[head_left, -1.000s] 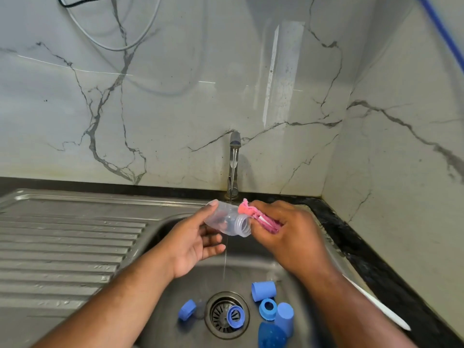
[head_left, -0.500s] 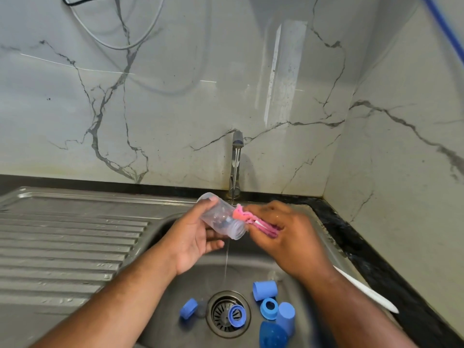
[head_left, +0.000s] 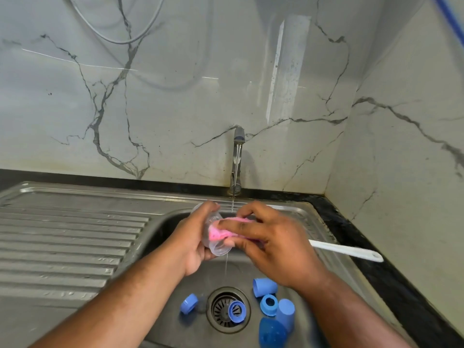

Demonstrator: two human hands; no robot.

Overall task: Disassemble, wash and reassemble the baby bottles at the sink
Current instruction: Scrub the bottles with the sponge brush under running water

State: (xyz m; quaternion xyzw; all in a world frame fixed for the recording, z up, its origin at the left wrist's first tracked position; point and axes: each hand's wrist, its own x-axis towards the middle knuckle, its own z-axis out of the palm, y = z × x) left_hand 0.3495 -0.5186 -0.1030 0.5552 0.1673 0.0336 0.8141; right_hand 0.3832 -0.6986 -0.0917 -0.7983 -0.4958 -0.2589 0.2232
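Bottle [head_left: 218, 249] above basin [head_left: 160, 234]; caps [head_left: 265, 287] in basin around drain [head_left: 221, 308]; tap [head_left: 237, 156] behind; brush [head_left: 346, 251] reaching right; drainboard [head_left: 62, 247] left

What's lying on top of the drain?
A blue ring lies on the drain, right of centre. The slots directly beneath it are covered.

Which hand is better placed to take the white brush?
Probably the right hand: the white brush lies just beyond it, though it must release the pink sponge. The left hand grips the bottle.

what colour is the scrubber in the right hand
Pink; the scrubber shows best in the head view, against the clear bottle.
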